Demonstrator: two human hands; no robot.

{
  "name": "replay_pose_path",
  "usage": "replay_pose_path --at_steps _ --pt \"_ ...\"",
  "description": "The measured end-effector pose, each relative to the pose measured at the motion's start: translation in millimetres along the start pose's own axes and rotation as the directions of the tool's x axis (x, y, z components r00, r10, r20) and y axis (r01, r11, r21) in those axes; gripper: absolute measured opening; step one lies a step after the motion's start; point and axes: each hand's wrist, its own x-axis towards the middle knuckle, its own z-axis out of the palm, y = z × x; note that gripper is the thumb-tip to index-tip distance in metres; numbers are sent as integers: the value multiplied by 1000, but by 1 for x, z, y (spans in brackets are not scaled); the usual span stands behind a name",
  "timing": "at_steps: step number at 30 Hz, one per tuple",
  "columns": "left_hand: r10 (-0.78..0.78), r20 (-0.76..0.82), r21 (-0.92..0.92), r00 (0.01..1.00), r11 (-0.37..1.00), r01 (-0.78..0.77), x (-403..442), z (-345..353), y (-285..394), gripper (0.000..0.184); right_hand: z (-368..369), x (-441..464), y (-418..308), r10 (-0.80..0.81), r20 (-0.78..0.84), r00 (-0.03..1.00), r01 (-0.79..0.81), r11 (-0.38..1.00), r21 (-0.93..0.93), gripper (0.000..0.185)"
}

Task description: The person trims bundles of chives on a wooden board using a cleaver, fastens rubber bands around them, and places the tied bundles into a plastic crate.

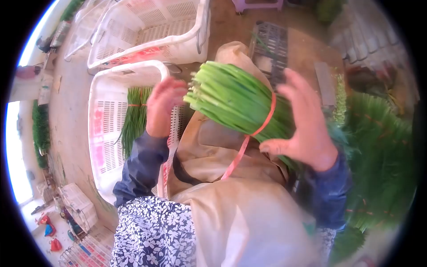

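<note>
A thick bundle of long green stalks (235,95) lies across my lap over a tan apron (213,155), its pale cut ends toward the left. A red band (268,116) goes round its middle, and a loose tail of the band hangs down toward the apron. Beside the cut ends is my left hand (164,104), slightly blurred, with fingers curled apart and nothing visible in them. My right hand (309,122) is spread over the leafy side of the bundle, fingers and thumb wide apart, near the band.
At the left, a white crate (95,129) holds a banded green bundle (135,115). Another white crate (173,51) stands beyond it. A dark crate (271,42) lies ahead. Many green bundles (378,160) are piled at the right.
</note>
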Motion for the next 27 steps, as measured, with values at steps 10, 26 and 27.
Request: replay_pose_path --at_steps 10,26,27 --pt "-64 472 697 879 638 -328 -36 43 4 104 15 3 0 8 -65 998 -1 995 99 96" --pt "-1 741 273 672 914 -300 72 198 126 114 -85 35 -39 -245 -744 622 130 969 -210 89" --pt "-10 756 302 655 893 -335 76 204 142 114 -84 33 -31 -249 -761 600 173 968 -181 89"
